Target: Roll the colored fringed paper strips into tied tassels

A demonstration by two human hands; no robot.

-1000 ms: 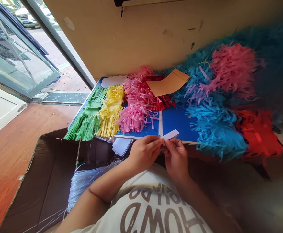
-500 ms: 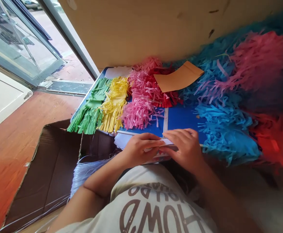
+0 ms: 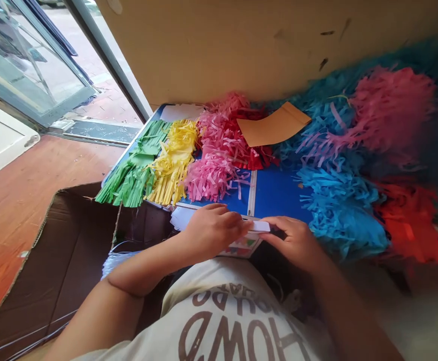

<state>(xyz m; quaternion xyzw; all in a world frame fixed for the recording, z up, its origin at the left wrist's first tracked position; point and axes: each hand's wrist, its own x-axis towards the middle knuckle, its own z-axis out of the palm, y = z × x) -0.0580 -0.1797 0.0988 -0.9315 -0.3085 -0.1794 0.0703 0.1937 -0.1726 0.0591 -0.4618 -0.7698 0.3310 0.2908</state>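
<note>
At the table's front edge, close to my body, is a white folded piece of card. Below its white edge shows a printed face with coloured patches; whether the two are one piece I cannot tell. My left hand is closed over the left part of the white card, fingers curled across its top. My right hand pinches the card's right end between thumb and fingers. White paper sheets stick out just left of my left hand.
Green, yellow and pink paper fringes lie on the blue table. An orange paper rests behind. Blue fringes and a red bundle are at right. An open cardboard box stands at left.
My right hand has shifted right and lower, to the card's end, uncovering more of its white surface. My left hand's fingers have curled further over the card.
</note>
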